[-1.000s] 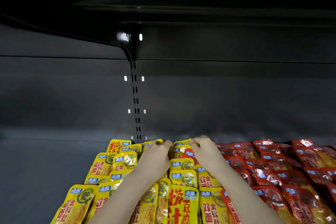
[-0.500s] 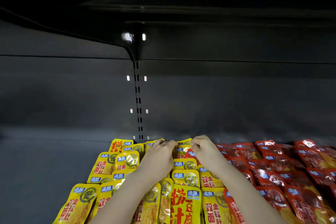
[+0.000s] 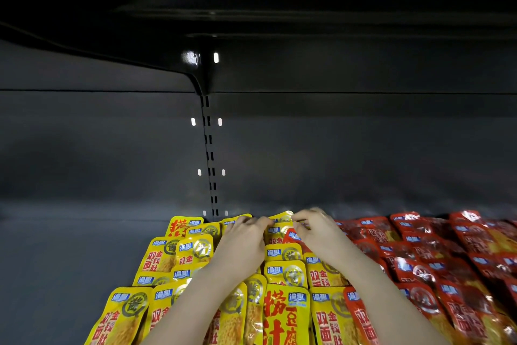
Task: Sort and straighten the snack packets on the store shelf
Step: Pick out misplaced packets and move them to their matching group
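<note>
A big dark shelf (image 3: pixel 56 260) runs far out past both hands, with bare space out past the left hand. Behind the hands stands a dark back wall (image 3: pixel 335 148), and a thin post with holes (image 3: pixel 209 154) goes up it, just behind the left hand. Lots of red packets (image 3: pixel 419 260) lie in rows out to the side of the right hand. Lots of yellow packets (image 3: pixel 282 274) lie under both arms and beside the left hand. The left hand (image 3: pixel 240 241) and the right hand (image 3: pixel 319 232) reach to the back row, close together. The right hand pinches the top of the back yellow packet (image 3: pixel 282 217). The left hand has bent fingers that touch the same packet, but I cannot tell if it grips. One small red packet (image 3: pixel 291 236) peeks out between the hands, among the yellow ones.
</note>
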`<action>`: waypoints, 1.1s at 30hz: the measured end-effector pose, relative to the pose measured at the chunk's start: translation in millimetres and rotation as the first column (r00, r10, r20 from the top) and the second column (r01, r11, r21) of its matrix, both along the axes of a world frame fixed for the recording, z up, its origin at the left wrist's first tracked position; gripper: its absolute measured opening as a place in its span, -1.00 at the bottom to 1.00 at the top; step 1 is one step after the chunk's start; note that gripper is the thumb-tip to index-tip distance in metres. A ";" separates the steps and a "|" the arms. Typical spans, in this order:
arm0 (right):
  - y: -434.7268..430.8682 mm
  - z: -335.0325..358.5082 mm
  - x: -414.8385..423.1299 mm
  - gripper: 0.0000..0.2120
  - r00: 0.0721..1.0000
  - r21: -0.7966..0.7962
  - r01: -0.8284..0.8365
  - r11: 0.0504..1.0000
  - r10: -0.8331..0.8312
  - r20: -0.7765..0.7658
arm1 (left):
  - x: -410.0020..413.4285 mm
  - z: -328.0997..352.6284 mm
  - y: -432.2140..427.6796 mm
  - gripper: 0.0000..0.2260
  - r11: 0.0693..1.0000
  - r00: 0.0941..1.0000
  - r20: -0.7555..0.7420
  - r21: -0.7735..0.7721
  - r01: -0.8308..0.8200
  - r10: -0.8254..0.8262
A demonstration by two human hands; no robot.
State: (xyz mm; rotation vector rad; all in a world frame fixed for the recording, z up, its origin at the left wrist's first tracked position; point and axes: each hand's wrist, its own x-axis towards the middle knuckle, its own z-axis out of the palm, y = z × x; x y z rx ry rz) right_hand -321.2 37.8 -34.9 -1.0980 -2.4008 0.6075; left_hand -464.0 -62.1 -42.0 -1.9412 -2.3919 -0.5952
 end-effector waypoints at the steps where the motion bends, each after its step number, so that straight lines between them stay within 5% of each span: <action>1: 0.2 1.1 2.4 -0.79 0.999 0.052 0.015 0.999 -0.017 0.037 | -0.5 -0.4 0.1 -0.60 1.000 1.000 -0.010 -0.002 -0.003 0.003; 6: 1.0 5.6 10.8 -0.69 0.954 0.143 0.071 0.987 -0.110 0.279 | -0.9 -2.0 0.3 -0.63 1.000 0.997 -0.072 0.009 -0.018 0.019; 13: 2.0 14.9 8.1 -0.65 0.982 0.103 0.131 0.986 -0.144 0.126 | -0.8 0.5 3.5 -0.69 0.999 0.997 -0.080 0.033 -0.015 0.017; 21: 3.3 18.3 11.1 -0.59 0.953 -0.017 0.061 0.998 -0.053 0.299 | 8.9 7.4 5.6 -0.70 0.998 0.997 -0.062 0.051 0.046 -0.043; 26: 3.2 21.4 10.9 -0.74 0.986 -0.114 0.074 0.991 -0.056 0.156 | 15.2 11.9 4.5 -0.66 0.999 0.997 -0.049 -0.011 0.053 -0.054; 33: 7.7 18.2 6.0 -0.84 0.966 -0.214 0.055 0.975 -0.106 -0.235 | 19.2 10.4 7.3 -0.54 0.999 1.000 0.022 0.042 -0.001 0.000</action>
